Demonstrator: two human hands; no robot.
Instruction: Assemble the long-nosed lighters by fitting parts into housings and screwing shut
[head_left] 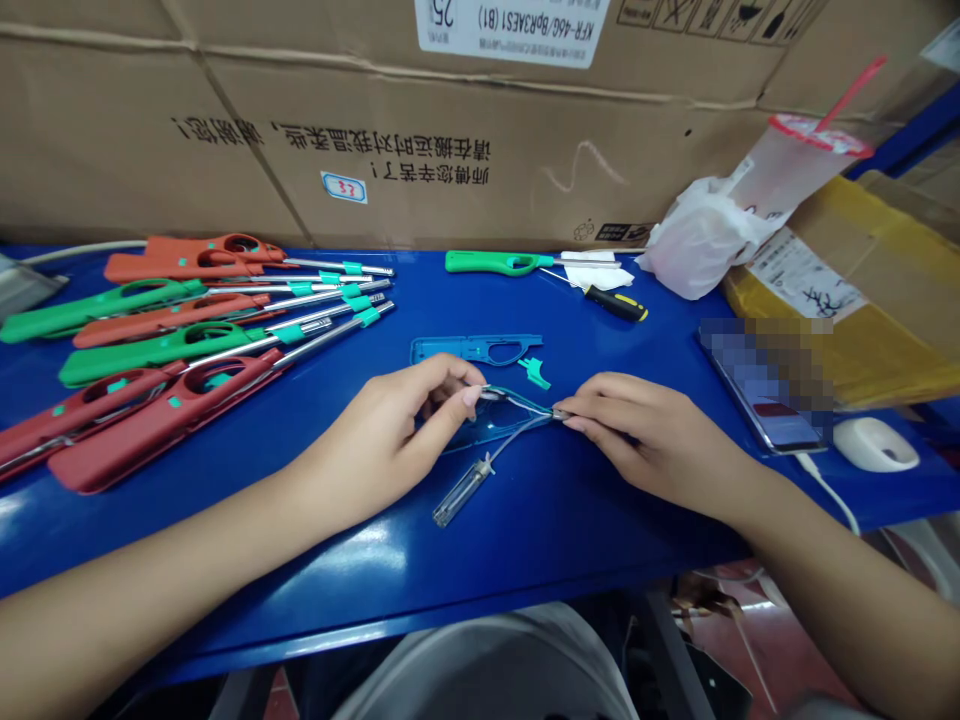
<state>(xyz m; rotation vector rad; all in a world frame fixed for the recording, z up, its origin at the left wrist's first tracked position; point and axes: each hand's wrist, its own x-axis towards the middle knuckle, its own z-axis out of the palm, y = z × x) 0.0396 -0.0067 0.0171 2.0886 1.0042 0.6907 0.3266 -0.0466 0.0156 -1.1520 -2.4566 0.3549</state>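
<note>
Thumb and fingers of my left hand [405,425] pinch a small piece with a wire at the handle opening of a blue lighter shell half [484,432]; its exact kind is too small to make out. My right hand [652,435] is closed on a small metal nozzle [558,413] at the shell's narrow end. From there a thin tube leads down to a clear fuel tank [461,492] on the table. Just beyond my hands lie the other blue shell half [472,348] and a teal trigger [535,373]. My left fingers partly cover the shell.
Several red, orange and green lighters [150,345] lie on the left of the blue table [360,590]. A green lighter [495,262] and a screwdriver [616,303] lie at the back. On the right are a phone [757,390], white mouse [876,444], yellow-taped box [862,350] and bagged drink cup [787,165].
</note>
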